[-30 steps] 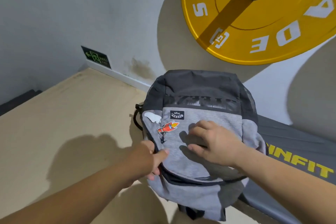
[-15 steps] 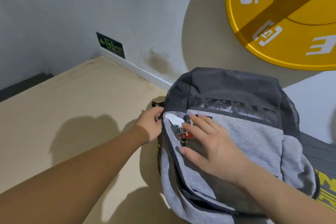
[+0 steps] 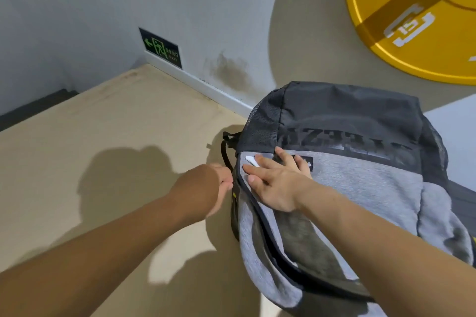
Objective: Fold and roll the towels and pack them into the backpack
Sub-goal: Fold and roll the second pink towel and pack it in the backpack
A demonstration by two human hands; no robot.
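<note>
Backpack (image 3: 360, 188): grey knit front, black top with dark lettering. It lies on the tan floor (image 3: 116, 123), under the right grip (image 3: 278, 188) and just right of the left grip (image 3: 219, 188).
Right grip: fingers straight, pressing the grey panel.
Left grip: curled at the bag's edge; hold cannot be told.
Change from half a second ago: the right fingers now overlap the white tab (image 3: 249, 159), and the red charm is hidden.

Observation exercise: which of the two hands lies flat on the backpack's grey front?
The right hand, fingers spread on the backpack; the left hand is at its side edge instead.
</note>
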